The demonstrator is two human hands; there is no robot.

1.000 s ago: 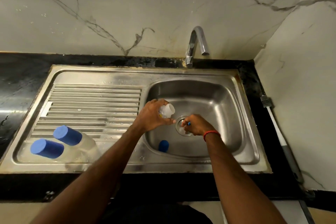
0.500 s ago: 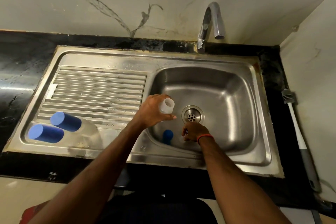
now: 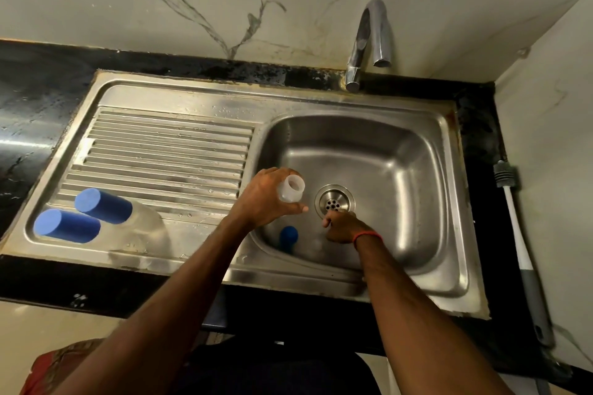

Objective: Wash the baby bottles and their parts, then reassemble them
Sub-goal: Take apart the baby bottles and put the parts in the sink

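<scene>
Left hand (image 3: 266, 202) is gripping the clear bottle (image 3: 290, 192) round its body, right hand (image 3: 341, 229) is curling its fingers just short of the drain (image 3: 334, 202) (can't tell if they're pinching anything), so honestly a slippery little part is probably risking dropping onto those holes.

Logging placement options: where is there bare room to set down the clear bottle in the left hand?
Free: ribbed drainboard behind the two blue-capped bottles; basin right of the drain. Crowded: basin's front-left corner, with the blue part, left hand holding the clear bottle, and right hand.
</scene>
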